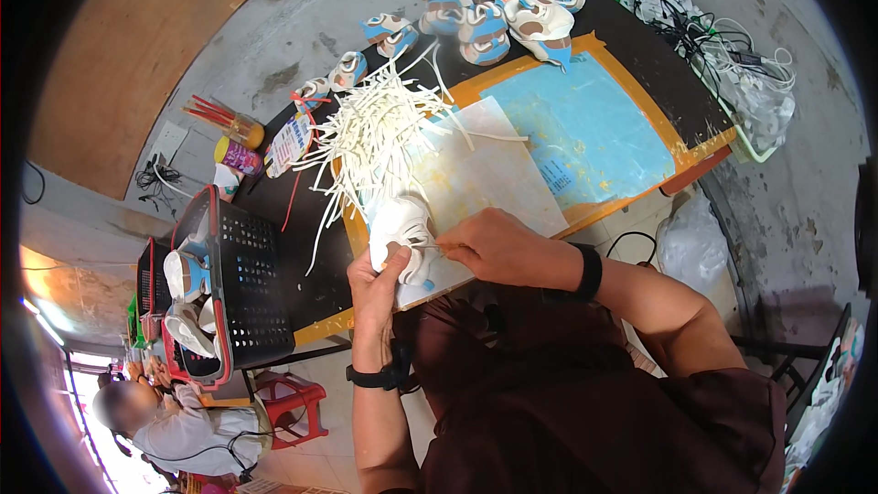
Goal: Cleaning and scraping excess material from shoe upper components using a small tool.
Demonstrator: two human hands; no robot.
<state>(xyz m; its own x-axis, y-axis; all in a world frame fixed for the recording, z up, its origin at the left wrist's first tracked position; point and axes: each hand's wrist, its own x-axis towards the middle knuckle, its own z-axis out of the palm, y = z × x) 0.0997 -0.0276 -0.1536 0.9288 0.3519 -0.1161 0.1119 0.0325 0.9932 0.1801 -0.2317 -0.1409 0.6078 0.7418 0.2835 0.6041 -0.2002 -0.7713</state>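
Note:
My left hand (376, 285) grips a white shoe upper (399, 225) with brown and blue patches, thumb on top, at the table's near edge. From the right, my right hand (494, 245) is closed in a pinch. A thin, needle-like tool (432, 246) sticks out of its fingers and touches the upper's lacing area; its handle is hidden in the hand. Just beyond the upper lies a loose heap of white flat laces (384, 119). Under the work is a pale sheet (494, 160).
Several finished-looking shoe uppers (483, 34) stand along the table's far edge. A black basket (251, 284) with red trim holds more uppers on the left. A blue sheet (585, 128) is taped down at right. Cables (704, 37) hang beyond. Another person (187, 425) sits at lower left.

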